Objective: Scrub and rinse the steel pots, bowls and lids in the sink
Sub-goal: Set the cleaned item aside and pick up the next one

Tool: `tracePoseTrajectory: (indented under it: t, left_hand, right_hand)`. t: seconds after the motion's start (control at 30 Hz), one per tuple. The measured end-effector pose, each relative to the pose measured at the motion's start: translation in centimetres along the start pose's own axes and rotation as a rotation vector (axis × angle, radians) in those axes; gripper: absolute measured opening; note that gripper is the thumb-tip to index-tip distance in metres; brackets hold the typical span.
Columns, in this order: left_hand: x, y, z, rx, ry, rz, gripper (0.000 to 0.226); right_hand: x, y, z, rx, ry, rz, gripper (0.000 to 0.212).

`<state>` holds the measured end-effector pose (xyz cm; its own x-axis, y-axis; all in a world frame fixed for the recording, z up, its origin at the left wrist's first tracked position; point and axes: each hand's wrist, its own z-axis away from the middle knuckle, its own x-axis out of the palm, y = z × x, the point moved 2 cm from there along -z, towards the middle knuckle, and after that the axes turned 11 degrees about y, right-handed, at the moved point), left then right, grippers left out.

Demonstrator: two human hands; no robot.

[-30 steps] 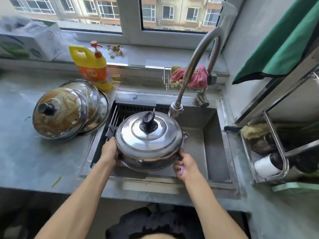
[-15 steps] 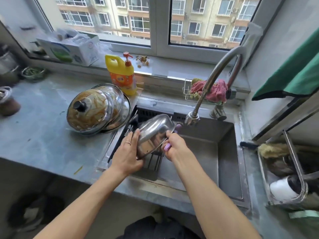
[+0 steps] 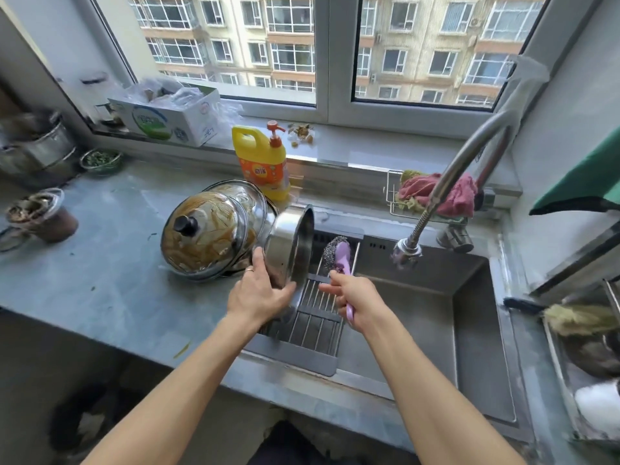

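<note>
Tipped further on edge since half a second ago, steel pot (image 3: 290, 245) sits in left hand (image 3: 258, 293) over sink's (image 3: 469, 297) left edge, right hand (image 3: 357, 297) clamps steel-wool brush (image 3: 337, 255) clear of it; scrubbing step, next needs brush inside pot.

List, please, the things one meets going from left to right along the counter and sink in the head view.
Cup of dark drink → dirty lid → steel pot in the left hand → purple scrubber in the right hand → tap nozzle → white cup.
</note>
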<state>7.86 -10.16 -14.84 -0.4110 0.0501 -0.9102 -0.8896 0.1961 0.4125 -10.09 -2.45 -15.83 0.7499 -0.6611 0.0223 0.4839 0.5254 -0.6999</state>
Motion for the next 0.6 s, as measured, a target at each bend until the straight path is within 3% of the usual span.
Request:
tracePoseTrajectory:
  t: [0.13, 0.2, 0.33, 0.4, 0.5, 0.6]
  left_hand:
    - [-0.9, -0.5, 0.2, 0.181, -0.093, -0.036, 0.113]
    - [-0.8, -0.9, 0.4, 0.256, -0.135, 0.016, 0.109]
    - [-0.8, -3.8, -3.1, 0.337, -0.214, 0.317, 0.067]
    - [-1.1, -5.2, -5.6, 0.371, -0.18, 0.354, 0.048]
    - [-1.2, -6.2, -9.2, 0.519, -0.124, 0.138, 0.056]
    - [-0.3, -5.6, -11.9, 0.717, -0.209, -0.187, 0.071]
  right_hand:
    - [2.6, -1.6, 1.0, -0.17, -0.007, -0.07, 0.038]
    - [3.8, -2.1, 1.5, -0.221, 0.026, -0.105, 0.034]
    - [6.0, -3.0, 1.5, -0.252, 0.155, -0.104, 0.013]
    - [6.9, -3.2, 1.5, -0.262, 0.17, -0.088, 0.008]
    - [8.6, -3.2, 1.5, -0.295, 0.223, 0.024, 0.011]
    - [10.0, -3.4, 1.7, -0.296, 0.281, 0.004, 0.008]
